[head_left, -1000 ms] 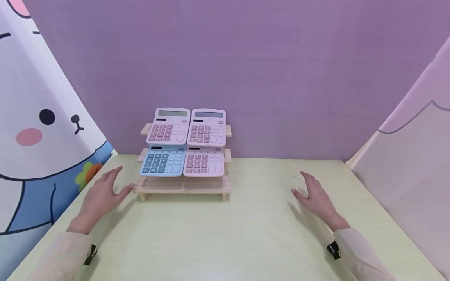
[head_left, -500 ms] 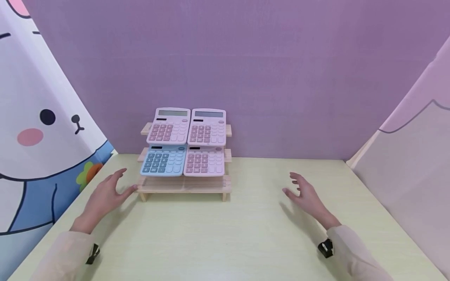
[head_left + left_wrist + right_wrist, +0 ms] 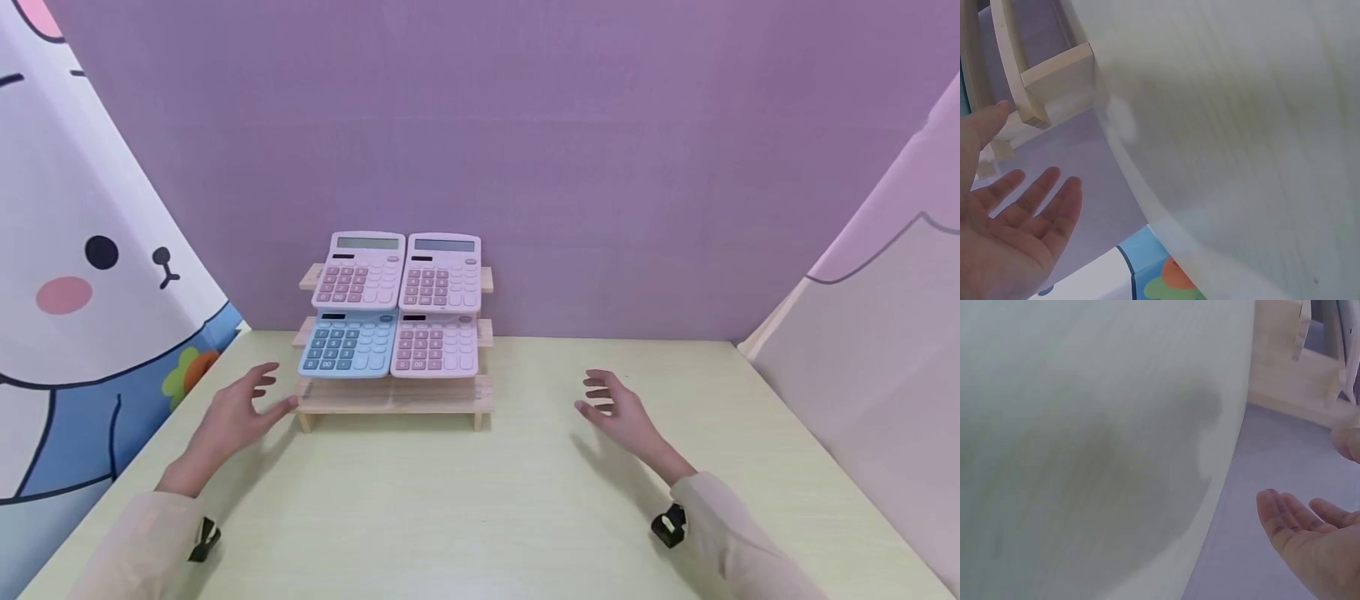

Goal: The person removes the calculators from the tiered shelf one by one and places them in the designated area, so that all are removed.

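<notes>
A tiered wooden rack stands on the table, left of centre in the head view. On its upper tier lean two pink calculators, a left one and a right one. Below them are a blue calculator and another pink calculator. My left hand is beside the rack's left end, thumb tip near the lowest slat, fingers loosely bent and holding nothing. Over the table to the right of the rack is my right hand, its fingers spread and relaxed around nothing. Both palms face inward in the wrist views.
The pale table runs back to a purple wall. A cartoon-printed curtain borders the left side, and a pink and white one borders the right. Black bands sit at both sleeves.
My right hand has moved left toward the rack, its fingers bending a little. My left hand has shifted slightly right, closer to the rack's end. The calculators have stayed in place.
</notes>
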Demonstrator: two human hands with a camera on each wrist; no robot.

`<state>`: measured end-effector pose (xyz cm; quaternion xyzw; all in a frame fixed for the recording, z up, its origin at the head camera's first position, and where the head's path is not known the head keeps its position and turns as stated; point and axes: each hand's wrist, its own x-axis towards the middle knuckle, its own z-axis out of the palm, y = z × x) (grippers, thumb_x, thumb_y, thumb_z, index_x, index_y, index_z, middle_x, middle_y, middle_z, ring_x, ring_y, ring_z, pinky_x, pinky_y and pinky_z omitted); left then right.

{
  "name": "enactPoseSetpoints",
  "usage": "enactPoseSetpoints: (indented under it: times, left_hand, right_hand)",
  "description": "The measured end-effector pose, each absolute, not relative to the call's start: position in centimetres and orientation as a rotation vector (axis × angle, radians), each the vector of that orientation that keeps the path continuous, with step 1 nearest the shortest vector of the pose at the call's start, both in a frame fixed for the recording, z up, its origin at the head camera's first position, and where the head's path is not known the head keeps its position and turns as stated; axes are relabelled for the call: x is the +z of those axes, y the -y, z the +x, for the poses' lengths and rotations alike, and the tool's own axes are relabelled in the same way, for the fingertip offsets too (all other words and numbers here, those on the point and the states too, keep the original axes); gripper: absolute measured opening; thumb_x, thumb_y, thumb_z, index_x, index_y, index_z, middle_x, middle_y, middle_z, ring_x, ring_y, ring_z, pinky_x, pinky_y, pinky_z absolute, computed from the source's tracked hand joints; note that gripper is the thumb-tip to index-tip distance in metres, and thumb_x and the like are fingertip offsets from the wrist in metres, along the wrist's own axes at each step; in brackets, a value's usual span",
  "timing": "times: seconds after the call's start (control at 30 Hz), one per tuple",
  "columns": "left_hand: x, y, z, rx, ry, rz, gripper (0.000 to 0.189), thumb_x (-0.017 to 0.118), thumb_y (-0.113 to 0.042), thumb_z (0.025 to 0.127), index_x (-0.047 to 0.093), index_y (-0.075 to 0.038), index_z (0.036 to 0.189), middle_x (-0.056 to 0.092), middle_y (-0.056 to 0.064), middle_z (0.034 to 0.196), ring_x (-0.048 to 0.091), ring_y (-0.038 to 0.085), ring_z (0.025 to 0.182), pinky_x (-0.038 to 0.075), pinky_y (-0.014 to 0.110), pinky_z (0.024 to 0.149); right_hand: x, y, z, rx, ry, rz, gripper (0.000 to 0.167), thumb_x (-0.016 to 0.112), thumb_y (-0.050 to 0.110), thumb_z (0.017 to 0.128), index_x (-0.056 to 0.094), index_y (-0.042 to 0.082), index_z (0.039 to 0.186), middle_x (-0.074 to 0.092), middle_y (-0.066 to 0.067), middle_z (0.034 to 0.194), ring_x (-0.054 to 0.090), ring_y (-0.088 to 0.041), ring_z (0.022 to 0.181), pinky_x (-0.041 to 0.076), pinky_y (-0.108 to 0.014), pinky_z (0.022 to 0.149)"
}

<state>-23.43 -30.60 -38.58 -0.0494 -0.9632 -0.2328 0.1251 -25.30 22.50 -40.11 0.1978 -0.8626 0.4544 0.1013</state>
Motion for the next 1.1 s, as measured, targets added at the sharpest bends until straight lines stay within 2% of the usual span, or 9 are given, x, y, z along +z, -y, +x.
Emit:
enactPoseSetpoints:
  times: [0.47,1.1]
  left_hand:
    - [-38.6,30.6,-23.7,-0.827,2.839,-0.129,0.073,0.061,-0.045,0.084,0.034,0.001,0.134,0.052,0.032,0.121,0.054,0.047,0.104,0.053,0.052,0.081]
    - [-38.8,30.4,-24.4,-1.001,2.916,-0.128,0.073,0.061,-0.046,0.083,0.038,0.003,0.131,0.052,0.032,0.12,0.056,0.044,0.104,0.055,0.047,0.08]
  right_hand:
    - [-40.1,-18.9,-25.8,1.667,2.545,0.559,0.046,0.062,0.006,0.085,0.041,-0.004,0.125,0.05,-0.031,0.118,0.054,-0.044,0.106,0.055,-0.027,0.082]
    - [-40.2,-14.2,-26.4,1.886,2.546,0.522,0.045,0.061,0.003,0.085,0.042,-0.005,0.124,0.05,-0.031,0.119,0.055,-0.038,0.105,0.054,-0.033,0.085]
